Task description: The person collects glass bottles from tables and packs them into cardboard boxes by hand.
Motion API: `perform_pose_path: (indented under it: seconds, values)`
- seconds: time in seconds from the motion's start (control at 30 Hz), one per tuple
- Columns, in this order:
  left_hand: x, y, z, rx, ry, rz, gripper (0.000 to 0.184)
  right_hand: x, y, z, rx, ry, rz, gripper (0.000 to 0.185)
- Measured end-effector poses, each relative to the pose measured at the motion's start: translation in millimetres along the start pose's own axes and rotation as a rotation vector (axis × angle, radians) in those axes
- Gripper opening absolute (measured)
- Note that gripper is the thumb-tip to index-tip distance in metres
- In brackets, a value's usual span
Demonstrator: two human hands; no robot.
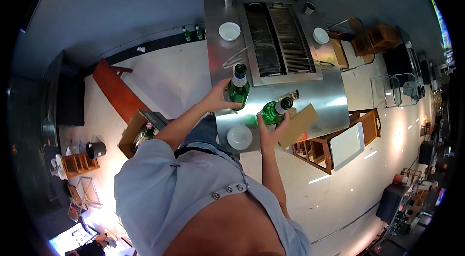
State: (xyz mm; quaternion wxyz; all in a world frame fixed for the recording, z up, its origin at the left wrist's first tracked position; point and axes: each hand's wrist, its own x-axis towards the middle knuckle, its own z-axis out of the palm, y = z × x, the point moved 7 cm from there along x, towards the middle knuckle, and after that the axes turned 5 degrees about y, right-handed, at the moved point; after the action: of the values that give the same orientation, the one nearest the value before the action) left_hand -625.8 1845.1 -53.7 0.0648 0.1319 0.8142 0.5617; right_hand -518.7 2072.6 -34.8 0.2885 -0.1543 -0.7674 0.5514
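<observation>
Your left grip (222,97) clamps a long-necked green glass bottle (239,91), your right grip (272,133) a matching green glass bottle (273,111); hold both upright, clear of the round white bowl (240,137).

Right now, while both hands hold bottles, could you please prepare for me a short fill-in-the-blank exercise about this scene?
1. The bottle held by the left hand is made of ____ glass.
2. The flat brown piece lies nearest to the ____ hand, which holds another bottle.
3. On the metal table, the round white dishes number ____.
4. Beyond the hands, ____ metal cups stand on the table.

Missing words: green; right; three; two.
</observation>
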Motion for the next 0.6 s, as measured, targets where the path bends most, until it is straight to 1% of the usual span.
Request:
perform_pose_path:
  seconds: [0.03,0.1,0.13,0.23,0.3,0.43,0.53,0.6]
  values:
    - [5,-5,-12,-0.004,-0.012,0.007,0.092,4,-5,13,-0.006,0.013,0.000,0.080]
    - [17,-11,-36,-0.123,-0.061,-0.018,0.091,11,-17,43,-0.020,0.001,-0.008,0.080]
    - [22,-10,-49,-0.206,-0.056,-0.004,0.086,14,-24,55,-0.055,0.033,-0.048,0.079]
    - [42,-25,-77,-0.289,-0.094,-0.061,0.081,25,-46,90,-0.040,0.032,-0.008,0.079]
    - [50,-27,-93,-0.297,-0.099,-0.054,0.080,31,-56,107,-0.050,0.033,-0.012,0.078]
    - [65,-33,-107,-0.315,-0.085,-0.051,0.080,40,-67,126,-0.088,0.006,0.001,0.078]
    - [69,-34,-107,-0.336,-0.065,-0.047,0.079,41,-65,128,-0.053,-0.017,0.015,0.079]
    - [74,-34,-102,-0.334,-0.106,-0.038,0.079,41,-64,123,-0.043,0.015,0.012,0.080]
